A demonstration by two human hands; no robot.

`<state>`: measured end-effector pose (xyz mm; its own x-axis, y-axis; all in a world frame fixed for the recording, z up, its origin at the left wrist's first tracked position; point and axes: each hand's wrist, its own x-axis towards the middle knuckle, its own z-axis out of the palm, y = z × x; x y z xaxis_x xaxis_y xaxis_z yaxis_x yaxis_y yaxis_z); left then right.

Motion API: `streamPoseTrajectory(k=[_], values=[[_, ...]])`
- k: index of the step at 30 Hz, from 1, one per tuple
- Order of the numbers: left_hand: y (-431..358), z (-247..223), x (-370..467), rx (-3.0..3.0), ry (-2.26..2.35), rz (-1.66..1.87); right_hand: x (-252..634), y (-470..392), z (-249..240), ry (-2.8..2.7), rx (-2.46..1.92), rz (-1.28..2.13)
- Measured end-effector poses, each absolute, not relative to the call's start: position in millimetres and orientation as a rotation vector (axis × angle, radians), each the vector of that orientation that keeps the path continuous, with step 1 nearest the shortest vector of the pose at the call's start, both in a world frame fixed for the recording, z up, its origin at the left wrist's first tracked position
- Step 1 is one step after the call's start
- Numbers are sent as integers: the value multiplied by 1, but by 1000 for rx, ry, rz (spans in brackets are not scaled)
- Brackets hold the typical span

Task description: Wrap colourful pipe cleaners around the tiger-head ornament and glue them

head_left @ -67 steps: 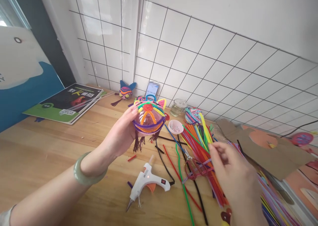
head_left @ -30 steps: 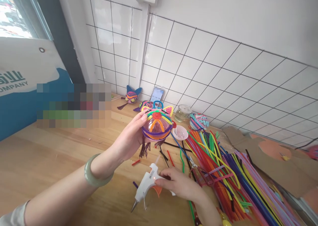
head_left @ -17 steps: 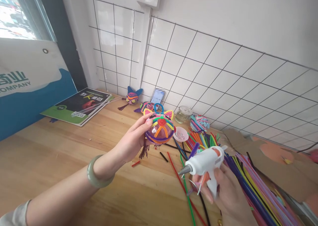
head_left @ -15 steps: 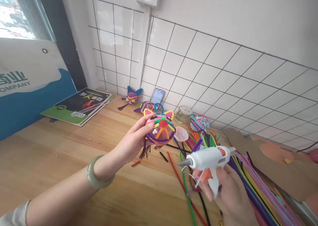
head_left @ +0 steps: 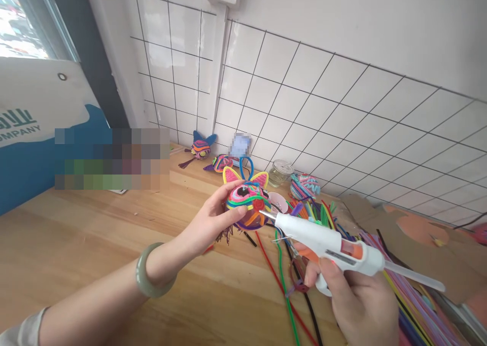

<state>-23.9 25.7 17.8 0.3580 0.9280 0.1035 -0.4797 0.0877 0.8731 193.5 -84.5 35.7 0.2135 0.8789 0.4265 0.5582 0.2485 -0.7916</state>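
Observation:
My left hand point(head_left: 215, 210) is closed around the side of a round cat-faced ornament point(head_left: 249, 198) wound with coloured pipe cleaners. It has pink and yellow ears, a large eye, a red nose, a blue loop on top and dark tassels beneath. In my right hand point(head_left: 355, 290) is a white hot glue gun point(head_left: 323, 237) with an orange trigger and a clear glue stick out of its back end. Its metal nozzle points left and reaches the ornament near the red nose; whether it touches I cannot tell.
Behind stand two finished-looking ornaments point(head_left: 201, 147), a blurred phone point(head_left: 240, 145), a glass jar point(head_left: 280, 173), a striped ball point(head_left: 305, 186) and a small pink dish point(head_left: 278, 203). Pipe cleaners point(head_left: 411, 305) lie at right beside cardboard point(head_left: 384, 224). Loose ones cross the wooden table point(head_left: 163, 224).
The glue gun has swung round, its nozzle coming up and left to the ornament. My left hand has turned the ornament, so its eye now faces me more.

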Motion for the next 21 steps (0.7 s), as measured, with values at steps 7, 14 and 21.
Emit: streamPoseTrajectory(k=[7, 14, 21], values=[[25, 17, -21, 979, 605, 1152, 191, -77, 34, -1194, -1326, 600], [30, 6, -17, 722, 577, 943, 184, -62, 34, -906, -1047, 1163], [26, 8, -14, 686, 470, 1049, 175, -56, 28, -748, -961, 1208]])
